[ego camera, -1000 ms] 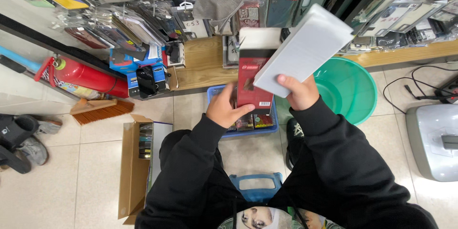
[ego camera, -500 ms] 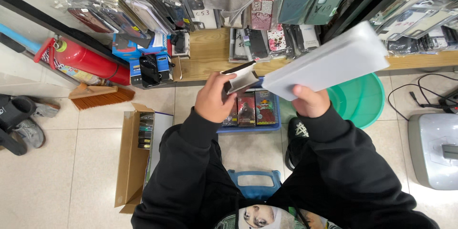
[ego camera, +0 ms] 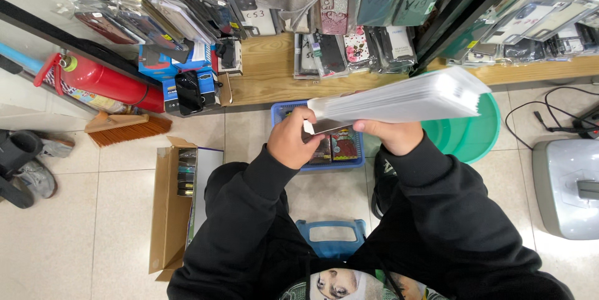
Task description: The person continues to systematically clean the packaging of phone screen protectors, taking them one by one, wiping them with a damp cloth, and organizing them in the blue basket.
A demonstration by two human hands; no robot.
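Two hands work over the floor: the right hand (ego camera: 394,136) is closed around the near end of a thick stack of flat white packets (ego camera: 405,97), gripping it from below with the thumb on the side, while the left hand (ego camera: 290,141) is curled shut, pinching a single thin dark packet (ego camera: 324,126) at the stack's lower left corner. To do this step well, I judge that the right hand should keep the stack level and squeezed so the packets do not fan out, and the left should draw the one packet out flat, along the stack's face, not bending it. The stack is held in the air above a blue plastic basket (ego camera: 355,161) of colourful flat packets; its long axis runs left to right, the far end pointing right and slightly upward over a green round plastic basin (ego camera: 477,137). Farther out lie a wooden shelf edge (ego camera: 268,78) hung with packaged phone cases, a red fire extinguisher (ego camera: 106,81), a brush (ego camera: 128,128), an open cardboard box (ego camera: 171,212) and a blue stool (ego camera: 331,237).
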